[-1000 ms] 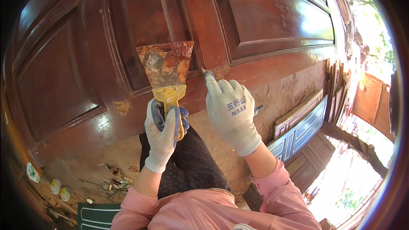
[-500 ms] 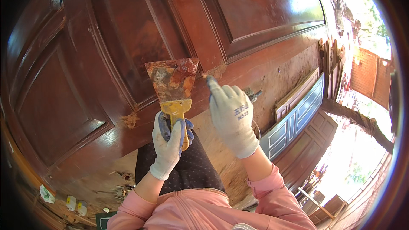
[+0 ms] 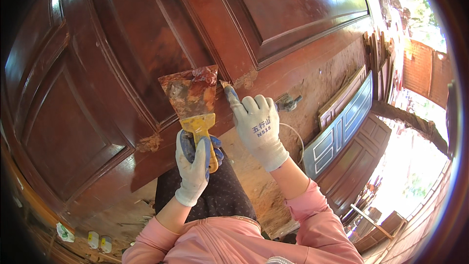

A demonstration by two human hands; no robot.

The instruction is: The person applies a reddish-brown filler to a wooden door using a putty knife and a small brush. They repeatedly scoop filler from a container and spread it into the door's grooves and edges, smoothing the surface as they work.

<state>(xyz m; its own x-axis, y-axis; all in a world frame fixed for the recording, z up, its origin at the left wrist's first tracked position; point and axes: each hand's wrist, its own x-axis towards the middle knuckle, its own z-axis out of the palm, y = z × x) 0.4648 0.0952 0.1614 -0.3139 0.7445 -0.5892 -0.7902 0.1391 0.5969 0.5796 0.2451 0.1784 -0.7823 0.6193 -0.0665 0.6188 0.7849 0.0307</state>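
My left hand, in a white glove with blue coating, is closed around the yellow handle of a putty knife. The knife's wide blade points away from me, smeared with reddish-brown putty. Beside the blade, my right hand, gloved alike, stretches its index finger out to the moulding of a dark red-brown panelled door. An orange-brown tip shows on that finger. Its other fingers are curled, with the palm and thumb hidden. Light brown filler patches mark the door's frame near the right fingertip and left of the knife.
A power tool with a pale cord lies beyond my right hand. Further right lean a blue-grey panelled door and a brown door. Two small pale containers stand at lower left.
The knife's blade and my right hand have shifted slightly left in view. My right index finger is now at the moulding beside the blade. My left hand keeps its grip.
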